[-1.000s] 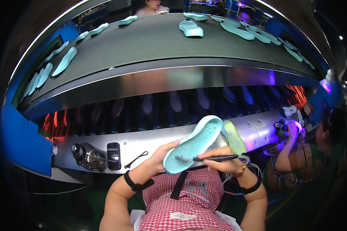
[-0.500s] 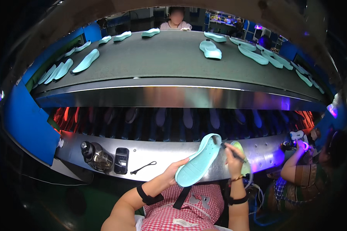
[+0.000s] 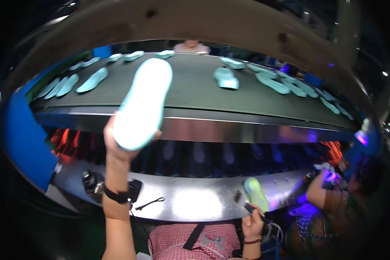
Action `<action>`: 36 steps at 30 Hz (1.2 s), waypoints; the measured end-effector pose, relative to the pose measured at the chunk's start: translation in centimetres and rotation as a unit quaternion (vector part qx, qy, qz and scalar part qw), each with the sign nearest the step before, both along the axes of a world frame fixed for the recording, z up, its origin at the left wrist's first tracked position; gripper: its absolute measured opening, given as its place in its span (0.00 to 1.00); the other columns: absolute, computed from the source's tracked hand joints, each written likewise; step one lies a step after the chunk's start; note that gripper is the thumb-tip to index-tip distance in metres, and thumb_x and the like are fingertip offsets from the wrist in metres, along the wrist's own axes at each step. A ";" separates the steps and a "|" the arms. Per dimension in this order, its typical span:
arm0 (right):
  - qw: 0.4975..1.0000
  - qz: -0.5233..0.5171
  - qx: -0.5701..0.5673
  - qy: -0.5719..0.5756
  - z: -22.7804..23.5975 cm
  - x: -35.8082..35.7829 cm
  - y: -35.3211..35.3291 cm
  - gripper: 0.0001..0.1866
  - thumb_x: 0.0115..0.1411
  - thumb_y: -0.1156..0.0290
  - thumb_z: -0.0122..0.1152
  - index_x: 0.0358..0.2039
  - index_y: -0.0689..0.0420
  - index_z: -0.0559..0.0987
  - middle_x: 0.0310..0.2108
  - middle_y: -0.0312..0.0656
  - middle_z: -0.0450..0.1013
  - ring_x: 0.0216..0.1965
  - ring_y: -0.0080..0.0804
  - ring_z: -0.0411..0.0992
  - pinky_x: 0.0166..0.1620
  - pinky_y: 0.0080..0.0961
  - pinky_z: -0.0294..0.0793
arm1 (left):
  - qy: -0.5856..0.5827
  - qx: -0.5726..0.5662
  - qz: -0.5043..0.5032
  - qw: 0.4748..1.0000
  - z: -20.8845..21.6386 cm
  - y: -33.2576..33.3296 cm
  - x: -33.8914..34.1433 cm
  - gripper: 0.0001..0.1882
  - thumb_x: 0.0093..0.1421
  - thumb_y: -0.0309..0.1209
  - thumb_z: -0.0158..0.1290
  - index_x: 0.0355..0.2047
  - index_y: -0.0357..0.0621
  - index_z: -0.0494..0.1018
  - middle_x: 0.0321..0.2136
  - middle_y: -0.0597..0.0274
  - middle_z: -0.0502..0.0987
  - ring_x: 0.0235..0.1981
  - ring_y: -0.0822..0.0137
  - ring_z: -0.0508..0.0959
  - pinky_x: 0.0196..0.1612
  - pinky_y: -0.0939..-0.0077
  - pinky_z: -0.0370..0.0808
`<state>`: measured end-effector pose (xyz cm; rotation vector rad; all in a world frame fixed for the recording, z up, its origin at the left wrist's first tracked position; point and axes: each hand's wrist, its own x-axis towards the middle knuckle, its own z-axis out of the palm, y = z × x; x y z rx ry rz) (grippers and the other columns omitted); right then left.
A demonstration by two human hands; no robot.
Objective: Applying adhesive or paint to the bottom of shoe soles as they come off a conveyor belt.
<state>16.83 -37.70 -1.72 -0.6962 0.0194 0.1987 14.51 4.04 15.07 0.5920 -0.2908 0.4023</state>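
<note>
My left hand is raised high and grips the heel end of a pale turquoise shoe sole, holding it out over the front edge of the dark conveyor belt. My right hand sits low at the metal ledge, closed around a dark pen-like tool. Just above that hand a green-yellow sole lies on the ledge.
Several turquoise soles ride the belt, more at the left and right. A person works under purple light at the right; another person stands beyond the belt. A black box and cord lie on the ledge.
My left hand lifted the turquoise sole from in front of my chest up toward the belt. My right hand let go of the sole and dropped to the ledge with the tool.
</note>
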 end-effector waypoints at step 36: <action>0.993 -0.008 -0.048 0.103 -5.0 2.9 -0.4 0.11 0.55 0.75 0.51 0.40 0.64 0.72 0.34 0.42 0.73 0.18 0.20 0.65 0.22 0.14 0.63 | 0.062 0.571 0.753 0.321 -6.6 -6.3 13.9 0.13 0.57 0.35 0.41 0.33 0.48 0.75 0.35 0.69 0.75 0.41 0.67 0.69 0.55 0.65 0.51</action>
